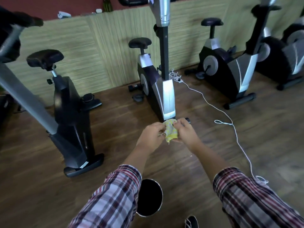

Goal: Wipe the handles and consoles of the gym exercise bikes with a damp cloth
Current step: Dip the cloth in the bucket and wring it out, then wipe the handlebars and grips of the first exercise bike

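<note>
Head view: both hands meet in front of the person, above the wooden floor (pixel 189 163). The left hand (pixel 152 134) and right hand (pixel 185 131) each pinch the bunched yellow cloth (pixel 171 131) with curled fingers. Just beyond stands the middle exercise bike (pixel 162 94). No readable writing shows anywhere.
</note>
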The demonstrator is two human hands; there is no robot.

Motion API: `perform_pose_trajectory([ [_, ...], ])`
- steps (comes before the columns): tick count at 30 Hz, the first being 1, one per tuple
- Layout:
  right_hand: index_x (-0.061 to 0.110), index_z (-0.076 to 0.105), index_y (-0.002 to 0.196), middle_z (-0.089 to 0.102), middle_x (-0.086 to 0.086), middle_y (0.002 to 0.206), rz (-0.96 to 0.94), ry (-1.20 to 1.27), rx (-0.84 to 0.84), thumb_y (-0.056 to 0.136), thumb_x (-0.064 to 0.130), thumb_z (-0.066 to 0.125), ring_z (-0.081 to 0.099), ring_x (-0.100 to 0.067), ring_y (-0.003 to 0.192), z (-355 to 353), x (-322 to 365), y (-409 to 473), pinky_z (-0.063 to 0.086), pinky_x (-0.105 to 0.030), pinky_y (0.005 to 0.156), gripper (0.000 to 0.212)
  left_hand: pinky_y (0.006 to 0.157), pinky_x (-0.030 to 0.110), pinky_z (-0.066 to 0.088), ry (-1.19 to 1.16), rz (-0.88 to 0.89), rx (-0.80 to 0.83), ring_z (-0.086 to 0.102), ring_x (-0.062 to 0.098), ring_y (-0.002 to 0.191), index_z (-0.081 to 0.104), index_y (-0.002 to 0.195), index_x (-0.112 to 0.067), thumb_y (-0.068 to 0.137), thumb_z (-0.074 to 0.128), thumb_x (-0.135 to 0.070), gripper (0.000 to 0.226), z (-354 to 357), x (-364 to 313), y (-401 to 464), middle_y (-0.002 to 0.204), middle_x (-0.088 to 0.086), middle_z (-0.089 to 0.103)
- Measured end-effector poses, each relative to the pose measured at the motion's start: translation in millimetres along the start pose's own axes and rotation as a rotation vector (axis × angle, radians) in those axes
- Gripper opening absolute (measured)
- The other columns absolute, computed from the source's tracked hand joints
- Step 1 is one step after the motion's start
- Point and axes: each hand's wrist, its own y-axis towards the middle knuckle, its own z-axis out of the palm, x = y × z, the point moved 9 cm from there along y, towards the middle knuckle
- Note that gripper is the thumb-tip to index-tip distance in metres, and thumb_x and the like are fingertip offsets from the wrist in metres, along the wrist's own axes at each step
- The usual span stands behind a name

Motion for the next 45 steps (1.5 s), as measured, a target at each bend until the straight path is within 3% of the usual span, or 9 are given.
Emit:
perform_pose_trajectory([
  [5, 0.020, 0.047, 0.083, 0.064, -0.006, 0.090, -0.048, 0.062, -0.020, 0.087, 0.008, 0.067, 0.065, -0.020, 0.075, -57.0, 28.5, 24.4, 0.059, -0.052, 0.077, 0.024, 0.090, 0.032, 0.050, 0.013, 0.062, 0.061, 0.065, 0.023, 0.102, 0.075, 0.095, -0.009, 0.073, 0.069, -0.018, 0.024, 28.2, -44.1, 57.5, 0.108, 0.005, 0.069],
  [11, 0.014, 0.048, 0.088, 0.054, -0.002, 0.075, -0.177, 0.137, -0.002, 0.088, -0.007, 0.052, 0.054, -0.013, 0.062, -143.2, 78.4, 63.3, 0.048, -0.022, 0.048, 0.021, 0.113, 0.044, 0.027, 0.093, 0.052, 0.090, 0.051, 0.017, 0.123, 0.055, 0.128, -0.024, 0.079, 0.062, -0.031, 0.050, 51.4, -86.2, 150.7, 0.132, -0.006, 0.056],
  [15, 0.020, 0.055, 0.064, 0.048, 0.004, 0.059, -0.182, 0.083, 0.016, 0.070, 0.019, 0.062, 0.043, -0.013, 0.057, -190.6, 102.0, 93.9, 0.034, -0.022, 0.052, 0.009, 0.117, 0.045, 0.004, 0.213, 0.163, 0.114, 0.056, 0.015, 0.115, 0.060, 0.116, -0.024, 0.086, 0.060, -0.020, 0.030, 67.9, -131.9, 197.7, 0.115, -0.007, 0.064],
  [17, 0.019, 0.055, 0.058, 0.048, 0.004, 0.054, -0.097, 0.066, 0.018, 0.067, 0.041, 0.071, 0.043, -0.014, 0.055, -211.3, 107.3, 111.2, 0.035, -0.024, 0.053, 0.028, 0.116, 0.043, 0.005, 0.268, 0.266, 0.088, 0.058, 0.013, 0.110, 0.063, 0.109, -0.023, 0.084, 0.060, -0.017, 0.026, 72.4, -153.9, 215.3, 0.104, -0.009, 0.064],
  [20, 0.009, 0.065, 0.085, 0.064, -0.006, 0.073, 0.049, 0.085, 0.296, 0.078, 0.060, 0.066, 0.058, -0.019, 0.063, -207.6, 117.5, 131.8, 0.048, -0.026, 0.057, 0.052, 0.117, 0.045, 0.008, 0.271, 0.385, 0.063, 0.059, 0.014, 0.103, 0.065, 0.101, -0.021, 0.083, 0.065, -0.016, 0.019, 78.9, -179.0, 241.9, 0.090, -0.012, 0.059],
  [25, 0.013, 0.065, 0.113, 0.067, -0.013, 0.099, 0.152, 0.231, 0.622, 0.089, 0.029, 0.063, 0.062, -0.032, 0.090, -203.1, 130.3, 160.9, 0.056, -0.048, 0.082, 0.029, 0.119, 0.044, 0.007, 0.163, 0.310, 0.033, 0.056, 0.010, 0.111, 0.063, 0.108, -0.021, 0.085, 0.066, -0.027, 0.024, 82.0, -174.0, 299.8, 0.109, -0.010, 0.061],
  [28, 0.008, 0.060, 0.114, 0.067, -0.016, 0.095, 0.115, 0.241, 0.481, 0.075, 0.006, 0.059, 0.066, -0.027, 0.073, -211.4, 131.6, 206.5, 0.057, -0.037, 0.063, 0.039, 0.115, 0.048, 0.021, 0.226, 0.198, 0.084, 0.050, 0.011, 0.122, 0.056, 0.125, -0.022, 0.083, 0.066, -0.039, 0.047, 90.3, -142.6, 338.9, 0.130, -0.008, 0.055],
  [33, 0.019, 0.056, 0.126, 0.062, -0.018, 0.102, 0.015, 0.247, 0.126, 0.079, -0.011, 0.049, 0.060, -0.037, 0.082, -233.7, 149.0, 288.5, 0.052, -0.039, 0.064, 0.056, 0.109, 0.041, 0.031, 0.516, -0.039, 0.180, 0.044, 0.022, 0.130, 0.037, 0.142, -0.017, 0.091, 0.053, -0.032, 0.055, 100.8, -82.2, 402.2, 0.145, 0.001, 0.042],
  [45, 0.028, 0.059, 0.127, 0.063, -0.019, 0.122, -0.100, 0.454, -0.105, 0.081, 0.001, 0.063, 0.062, -0.032, 0.079, -256.0, 186.1, 414.5, 0.054, -0.041, 0.069, 0.053, 0.102, 0.044, 0.033, 0.654, -0.205, 0.219, 0.051, 0.027, 0.120, 0.049, 0.122, -0.014, 0.088, 0.051, -0.016, 0.034, 132.5, -42.6, 535.2, 0.127, 0.007, 0.051],
])
